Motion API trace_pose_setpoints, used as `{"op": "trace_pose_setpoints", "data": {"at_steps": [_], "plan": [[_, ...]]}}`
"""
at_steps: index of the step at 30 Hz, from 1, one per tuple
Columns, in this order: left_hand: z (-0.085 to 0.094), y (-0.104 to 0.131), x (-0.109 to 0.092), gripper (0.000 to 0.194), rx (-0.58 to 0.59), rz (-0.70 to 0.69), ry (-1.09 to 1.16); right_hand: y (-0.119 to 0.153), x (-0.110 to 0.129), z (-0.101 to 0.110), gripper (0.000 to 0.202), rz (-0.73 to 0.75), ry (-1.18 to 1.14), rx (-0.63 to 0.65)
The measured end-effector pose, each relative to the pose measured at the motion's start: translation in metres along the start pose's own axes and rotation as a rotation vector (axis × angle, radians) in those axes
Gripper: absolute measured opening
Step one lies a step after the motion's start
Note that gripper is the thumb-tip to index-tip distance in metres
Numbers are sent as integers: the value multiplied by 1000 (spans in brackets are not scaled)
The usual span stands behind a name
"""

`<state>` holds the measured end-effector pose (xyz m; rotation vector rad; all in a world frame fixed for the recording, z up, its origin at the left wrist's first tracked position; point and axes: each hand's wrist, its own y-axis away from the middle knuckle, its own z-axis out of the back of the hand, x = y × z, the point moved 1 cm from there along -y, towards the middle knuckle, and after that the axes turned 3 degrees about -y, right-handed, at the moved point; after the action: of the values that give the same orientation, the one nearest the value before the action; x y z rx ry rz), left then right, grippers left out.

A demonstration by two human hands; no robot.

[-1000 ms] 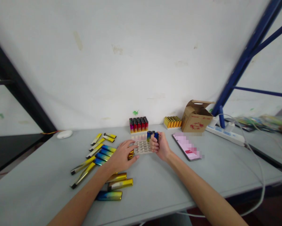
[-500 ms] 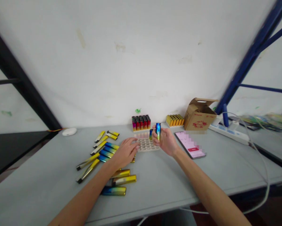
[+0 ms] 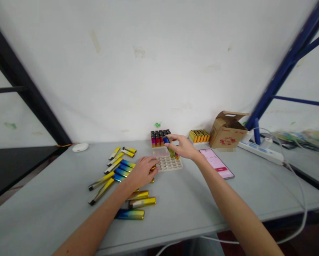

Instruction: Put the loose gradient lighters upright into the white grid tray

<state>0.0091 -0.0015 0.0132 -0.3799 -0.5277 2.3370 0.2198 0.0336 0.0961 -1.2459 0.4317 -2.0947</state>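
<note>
My right hand (image 3: pixel 182 146) pinches a blue-yellow tube (image 3: pixel 166 141), tilted above the back of a white tray with round holes (image 3: pixel 172 164). Another small yellow piece is partly visible under my fingers. My left hand (image 3: pixel 144 170) rests at the tray's left edge, its fingers curled around a gold-yellow tube (image 3: pixel 152 169) that is mostly hidden. Several blue-yellow tubes (image 3: pixel 122 172) and yellow tubes with dark ends (image 3: pixel 102 192) lie to the left of my left hand, and more lie beside my left forearm (image 3: pixel 142 202).
Behind the tray stands a block of red-purple tubes with black tops (image 3: pixel 159 138). Yellow tubes (image 3: pixel 199 136) stand in a second tray near an open cardboard box (image 3: pixel 227 131). A phone (image 3: pixel 216 163) lies right, a power strip (image 3: pixel 263 153) beyond, and a white case (image 3: pixel 80 147) far left.
My right hand has moved left and turned over, tipping the blue-yellow tube from upright to tilted. A gold-yellow tube now shows at my left fingers.
</note>
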Motion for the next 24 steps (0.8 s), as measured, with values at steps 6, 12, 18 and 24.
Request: {"op": "trace_pose_setpoints", "data": {"at_steps": [6, 12, 18, 24], "plan": [[1, 0, 0, 22, 13, 14, 6, -1, -21, -10, 14, -7, 215, 166], [2, 0, -3, 23, 62, 49, 15, 1, -30, -16, 18, 84, 481, 255], [1, 0, -3, 23, 57, 42, 3, -3, -32, -9, 12, 24, 449, 343], [2, 1, -3, 25, 60, 44, 1, -6, -39, -5, 15, 75, 427, 361]]}}
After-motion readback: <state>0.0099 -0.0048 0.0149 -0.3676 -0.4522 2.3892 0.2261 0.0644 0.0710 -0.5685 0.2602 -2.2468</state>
